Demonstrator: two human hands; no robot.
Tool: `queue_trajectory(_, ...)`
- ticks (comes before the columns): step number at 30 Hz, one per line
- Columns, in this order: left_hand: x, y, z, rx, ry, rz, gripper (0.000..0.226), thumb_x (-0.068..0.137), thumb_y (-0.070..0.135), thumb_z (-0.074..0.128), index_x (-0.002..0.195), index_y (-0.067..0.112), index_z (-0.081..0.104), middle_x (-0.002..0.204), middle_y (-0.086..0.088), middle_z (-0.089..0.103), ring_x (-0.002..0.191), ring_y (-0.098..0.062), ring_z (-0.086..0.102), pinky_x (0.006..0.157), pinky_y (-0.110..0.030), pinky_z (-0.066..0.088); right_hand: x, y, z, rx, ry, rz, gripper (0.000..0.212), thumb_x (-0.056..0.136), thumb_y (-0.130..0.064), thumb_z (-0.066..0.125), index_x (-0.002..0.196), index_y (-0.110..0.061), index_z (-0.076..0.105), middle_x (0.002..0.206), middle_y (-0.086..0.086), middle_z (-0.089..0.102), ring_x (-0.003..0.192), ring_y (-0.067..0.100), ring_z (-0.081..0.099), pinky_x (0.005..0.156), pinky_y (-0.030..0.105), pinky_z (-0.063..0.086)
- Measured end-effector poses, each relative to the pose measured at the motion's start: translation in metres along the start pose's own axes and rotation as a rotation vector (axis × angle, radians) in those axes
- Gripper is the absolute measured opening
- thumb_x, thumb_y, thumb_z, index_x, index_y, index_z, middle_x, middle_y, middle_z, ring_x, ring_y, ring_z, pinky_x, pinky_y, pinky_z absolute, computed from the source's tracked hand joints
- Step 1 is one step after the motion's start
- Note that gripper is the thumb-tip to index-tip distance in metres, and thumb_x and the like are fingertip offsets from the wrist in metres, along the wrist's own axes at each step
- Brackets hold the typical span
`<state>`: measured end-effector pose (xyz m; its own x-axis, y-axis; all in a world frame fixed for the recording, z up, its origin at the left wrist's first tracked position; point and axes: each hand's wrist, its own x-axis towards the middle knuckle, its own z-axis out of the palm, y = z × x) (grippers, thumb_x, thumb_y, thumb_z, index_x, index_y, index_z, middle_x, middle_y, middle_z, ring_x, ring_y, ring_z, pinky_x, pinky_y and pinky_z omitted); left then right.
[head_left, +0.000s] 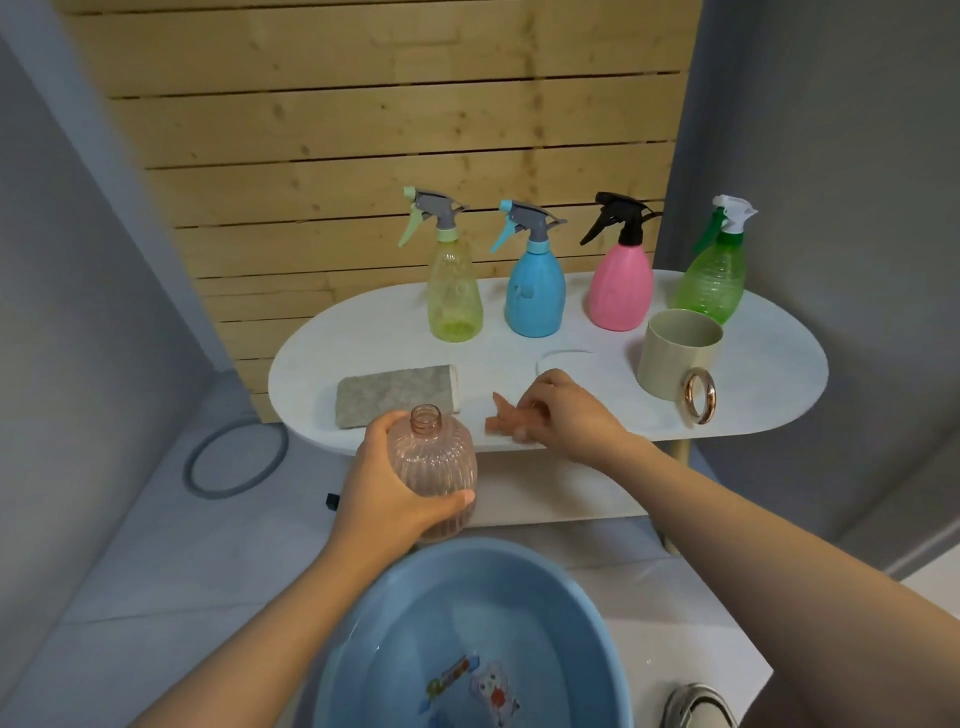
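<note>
- Basin (561, 597) of smooth blue plastic sat closest to me.
- Left hand (384, 483) fingers wrapped the ribbed, clear pink bottle (441, 457), held above the basin's far rim at the table (753, 374) edge, neck open.
- Right hand (566, 410) fingers pinched the pink spray head (501, 418) lying on the table.
- I judged the unscrewing done and the refitting still left.

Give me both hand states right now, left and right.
Left hand: grips the open-necked peach bottle.
Right hand: fingers curled on the peach spray head, which lies on the white table.
</note>
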<state>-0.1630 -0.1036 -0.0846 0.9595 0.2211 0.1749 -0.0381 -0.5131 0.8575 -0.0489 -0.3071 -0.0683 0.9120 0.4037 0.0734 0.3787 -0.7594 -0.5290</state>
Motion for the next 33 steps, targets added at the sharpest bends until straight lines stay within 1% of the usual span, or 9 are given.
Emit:
queue_trajectory(3, -0.005, -0.002, -0.004, 0.011, -0.004, -0.010, 0.095, 0.045, 0.035, 0.092, 0.119, 0.045, 0.032, 0.108, 0.026, 0.048, 0.099, 0.000, 0.050, 0.075, -0.011, 0.038, -0.007, -0.010, -0.022, 0.172, 0.200, -0.070, 0.008, 0.086, -0.024, 0.064, 0.084, -0.016, 0.064, 0.079, -0.012, 0.052, 0.075, 0.010, 0.050, 0.068, 0.026, 0.036)
queue_trajectory(5, -0.008, -0.003, -0.004, 0.037, -0.030, -0.010, 0.095, 0.046, 0.036, 0.092, 0.120, 0.045, 0.032, 0.111, 0.024, 0.049, 0.101, -0.001, 0.050, 0.075, -0.012, 0.039, -0.012, -0.017, -0.040, 0.262, 0.337, -0.021, 0.022, 0.089, -0.035, 0.059, 0.093, -0.014, 0.064, 0.081, -0.006, 0.057, 0.064, 0.005, 0.048, 0.058, 0.023, 0.036)
queue_trajectory(7, -0.008, -0.005, -0.003, 0.068, -0.056, -0.009, 0.096, 0.046, 0.036, 0.092, 0.121, 0.043, 0.033, 0.118, 0.016, 0.051, 0.105, -0.005, 0.051, 0.078, -0.015, 0.041, -0.017, -0.024, -0.057, 0.385, 0.451, 0.026, 0.034, 0.091, -0.046, 0.051, 0.098, -0.015, 0.064, 0.081, -0.003, 0.063, 0.062, 0.006, 0.053, 0.056, 0.022, 0.039)
queue_trajectory(11, -0.009, -0.010, 0.001, 0.108, -0.085, -0.027, 0.099, 0.047, 0.033, 0.092, 0.128, 0.033, 0.036, 0.122, 0.007, 0.053, 0.108, -0.012, 0.054, 0.089, -0.027, 0.047, -0.022, -0.032, -0.076, 0.646, 0.623, 0.080, 0.033, 0.098, -0.033, 0.042, 0.084, -0.013, 0.064, 0.057, -0.013, 0.061, 0.053, -0.003, 0.055, 0.050, 0.015, 0.042)
queue_trajectory(16, -0.010, -0.015, 0.006, 0.137, -0.124, -0.045, 0.099, 0.046, 0.033, 0.091, 0.128, 0.032, 0.037, 0.120, 0.007, 0.053, 0.107, -0.014, 0.054, 0.087, -0.029, 0.049, -0.021, -0.032, -0.079, 0.875, 0.664, 0.192, 0.036, 0.098, -0.034, 0.041, 0.077, -0.017, 0.064, 0.051, -0.009, 0.055, 0.046, 0.003, 0.047, 0.047, 0.020, 0.040)
queue_trajectory(19, -0.010, -0.017, 0.008, 0.138, -0.132, -0.064, 0.100, 0.046, 0.034, 0.092, 0.130, 0.031, 0.036, 0.121, 0.007, 0.052, 0.107, -0.013, 0.054, 0.086, -0.027, 0.048, -0.017, -0.029, -0.079, 0.980, 0.638, 0.245, 0.039, 0.098, -0.037, 0.040, 0.093, -0.010, 0.067, 0.062, 0.003, 0.055, 0.047, 0.008, 0.042, 0.049, 0.022, 0.039)
queue_trajectory(21, -0.009, -0.018, 0.008, 0.133, -0.127, -0.067, 0.099, 0.047, 0.031, 0.092, 0.129, 0.032, 0.036, 0.120, 0.006, 0.053, 0.106, -0.013, 0.054, 0.082, -0.023, 0.046, -0.016, -0.028, -0.078, 0.994, 0.604, 0.245, 0.039, 0.097, -0.038, 0.041, 0.092, -0.010, 0.067, 0.066, 0.005, 0.056, 0.045, 0.006, 0.043, 0.048, 0.022, 0.040)
queue_trajectory(25, -0.007, -0.016, 0.008, 0.128, -0.125, -0.065, 0.093, 0.049, 0.028, 0.090, 0.126, 0.034, 0.038, 0.117, 0.008, 0.054, 0.103, -0.010, 0.055, 0.076, -0.019, 0.044, -0.016, -0.029, -0.072, 0.974, 0.606, 0.245, 0.037, 0.097, -0.039, 0.041, 0.076, -0.018, 0.064, 0.057, 0.001, 0.053, 0.043, 0.004, 0.044, 0.048, 0.021, 0.042)
queue_trajectory(33, -0.005, -0.012, 0.010, 0.112, -0.129, -0.074, 0.094, 0.051, 0.027, 0.090, 0.129, 0.031, 0.038, 0.121, 0.005, 0.054, 0.106, -0.014, 0.055, 0.086, -0.026, 0.046, -0.013, -0.030, -0.068, 0.926, 0.687, 0.182, 0.039, 0.098, -0.037, 0.037, 0.097, -0.009, 0.065, 0.065, 0.003, 0.054, 0.049, 0.006, 0.044, 0.048, 0.019, 0.040)
